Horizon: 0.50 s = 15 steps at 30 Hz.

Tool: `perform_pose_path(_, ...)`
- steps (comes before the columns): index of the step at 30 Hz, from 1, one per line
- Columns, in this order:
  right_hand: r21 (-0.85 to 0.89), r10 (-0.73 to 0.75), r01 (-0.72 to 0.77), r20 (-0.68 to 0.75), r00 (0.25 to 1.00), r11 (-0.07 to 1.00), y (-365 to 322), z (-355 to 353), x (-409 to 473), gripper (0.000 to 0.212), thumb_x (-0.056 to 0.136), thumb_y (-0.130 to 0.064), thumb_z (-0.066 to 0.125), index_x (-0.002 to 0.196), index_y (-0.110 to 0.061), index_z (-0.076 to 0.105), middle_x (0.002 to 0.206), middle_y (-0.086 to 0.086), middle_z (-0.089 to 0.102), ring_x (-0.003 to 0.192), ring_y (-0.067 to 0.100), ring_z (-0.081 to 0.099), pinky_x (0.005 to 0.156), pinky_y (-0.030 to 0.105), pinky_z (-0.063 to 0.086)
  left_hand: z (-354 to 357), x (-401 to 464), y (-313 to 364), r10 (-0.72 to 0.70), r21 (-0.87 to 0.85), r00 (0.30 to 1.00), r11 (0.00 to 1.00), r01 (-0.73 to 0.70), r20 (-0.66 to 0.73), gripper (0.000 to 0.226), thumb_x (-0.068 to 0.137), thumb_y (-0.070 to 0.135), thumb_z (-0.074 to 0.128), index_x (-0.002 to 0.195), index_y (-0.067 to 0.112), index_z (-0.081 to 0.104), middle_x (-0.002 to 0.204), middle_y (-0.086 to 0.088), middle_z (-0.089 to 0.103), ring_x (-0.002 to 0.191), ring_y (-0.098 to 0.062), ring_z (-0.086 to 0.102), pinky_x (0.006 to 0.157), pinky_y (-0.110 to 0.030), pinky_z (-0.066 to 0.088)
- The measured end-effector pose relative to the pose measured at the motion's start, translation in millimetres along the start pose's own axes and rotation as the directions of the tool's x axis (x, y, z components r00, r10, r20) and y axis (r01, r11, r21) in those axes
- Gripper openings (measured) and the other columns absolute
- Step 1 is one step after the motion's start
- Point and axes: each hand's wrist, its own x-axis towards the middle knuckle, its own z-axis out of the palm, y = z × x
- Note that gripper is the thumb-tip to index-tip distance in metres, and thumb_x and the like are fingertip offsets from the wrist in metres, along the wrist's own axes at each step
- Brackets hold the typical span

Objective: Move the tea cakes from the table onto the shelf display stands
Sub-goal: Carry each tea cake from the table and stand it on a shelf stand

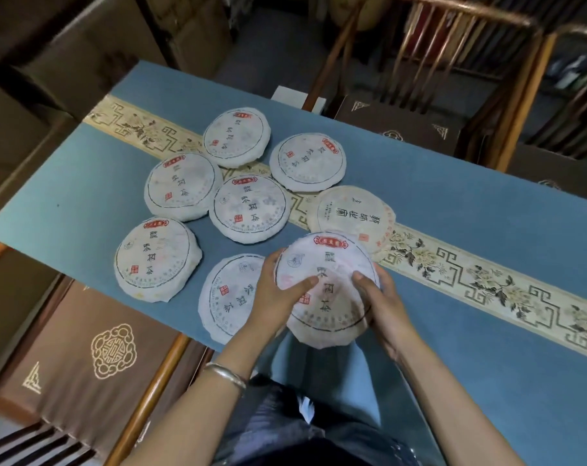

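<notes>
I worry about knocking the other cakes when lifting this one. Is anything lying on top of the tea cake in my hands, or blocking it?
Nothing lies on the held tea cake; the left hand and right hand grip its sides. Its far edge overlaps the beige-wrapped cake and its left side another white cake. The shelf isn't in view.

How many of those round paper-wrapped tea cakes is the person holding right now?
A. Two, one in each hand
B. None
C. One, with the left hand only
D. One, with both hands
D: the left hand and right hand both grip the held tea cake at its sides.
</notes>
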Motion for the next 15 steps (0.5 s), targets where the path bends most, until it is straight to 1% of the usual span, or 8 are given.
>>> perform_pose_path(1,-0.037,-0.029,0.029,0.002,1.000,0.999,-5,4,1,0.032,0.094,-0.022,0.063,0.123,-0.035,0.058,0.121,-0.001,0.071,0.107,0.015,0.069,0.081,0.028,0.058,-6,1,8,0.003,-0.043,1.000,0.999,-0.003,-0.001,0.066,0.069,0.015,0.089,0.119,0.037,0.052,0.120,0.009,0.064,0.100,0.004,0.064,0.072,-0.012,0.054)
perform_pose_path(3,-0.096,-0.062,0.062,-0.001,0.998,0.993,-12,12,1,0.039,0.093,-0.025,0.063,0.130,-0.032,0.054,0.129,0.000,0.065,0.115,0.018,0.064,0.096,0.040,0.054,-18,1,22,-0.006,-0.106,1.000,0.994,0.007,0.004,0.067,0.068,0.015,0.089,0.121,0.036,0.054,0.119,0.006,0.067,0.103,-0.006,0.067,0.078,-0.025,0.059)
perform_pose_path(5,-0.144,-0.068,0.066,-0.014,0.998,0.987,-15,23,-4,0.041,0.093,-0.031,0.063,0.132,-0.031,0.050,0.128,0.000,0.064,0.113,0.016,0.065,0.100,0.043,0.051,-31,-3,33,0.004,-0.140,1.000,0.990,-0.005,-0.005,0.066,0.068,0.015,0.089,0.122,0.033,0.056,0.117,0.004,0.069,0.105,-0.012,0.068,0.084,-0.034,0.059)
perform_pose_path(7,-0.183,-0.089,0.083,-0.026,0.996,0.980,-19,36,-16,0.041,0.093,-0.036,0.063,0.131,-0.037,0.046,0.115,-0.005,0.068,0.095,0.003,0.070,0.088,0.034,0.054,-44,-9,42,0.035,-0.154,0.998,0.987,-0.042,-0.046,0.064,0.069,0.014,0.088,0.121,0.035,0.057,0.117,0.006,0.069,0.105,-0.011,0.068,0.084,-0.033,0.059)
perform_pose_path(8,-0.197,-0.105,0.098,-0.026,0.994,0.976,-22,43,-23,0.046,0.092,-0.039,0.063,0.133,-0.038,0.042,0.109,-0.006,0.068,0.088,0.000,0.070,0.085,0.032,0.053,-50,-12,46,0.052,-0.163,0.996,0.985,-0.064,-0.075,0.064,0.070,0.014,0.087,0.122,0.036,0.057,0.118,0.007,0.068,0.106,-0.010,0.067,0.083,-0.030,0.059)
perform_pose_path(11,-0.203,-0.122,0.125,0.028,0.992,0.971,-31,65,-48,0.079,0.076,-0.052,0.066,0.145,-0.043,0.028,0.112,0.002,0.066,0.101,0.015,0.069,0.095,0.041,0.053,-67,-22,58,0.091,-0.224,0.984,0.967,-0.124,-0.154,0.066,0.071,0.013,0.086,0.127,0.032,0.057,0.120,0.007,0.068,0.107,-0.010,0.067,0.081,-0.028,0.059)
perform_pose_path(12,-0.164,-0.121,0.131,0.068,0.990,0.978,-34,74,-55,0.087,0.071,-0.052,0.068,0.146,-0.044,0.024,0.114,0.002,0.065,0.104,0.019,0.068,0.094,0.041,0.054,-73,-25,61,0.101,-0.237,0.979,0.961,-0.142,-0.178,0.065,0.071,0.012,0.086,0.126,0.032,0.058,0.119,0.008,0.069,0.107,-0.009,0.068,0.079,-0.028,0.060)
perform_pose_path(15,0.002,-0.152,0.154,0.165,0.975,0.988,-41,105,-69,0.097,0.065,-0.032,0.079,0.143,-0.041,0.022,0.128,-0.001,0.059,0.115,0.018,0.063,0.088,0.035,0.057,-86,-33,72,0.142,-0.229,0.957,0.952,-0.201,-0.252,0.065,0.072,0.012,0.086,0.124,0.037,0.057,0.120,0.012,0.068,0.107,-0.005,0.066,0.074,-0.022,0.058)
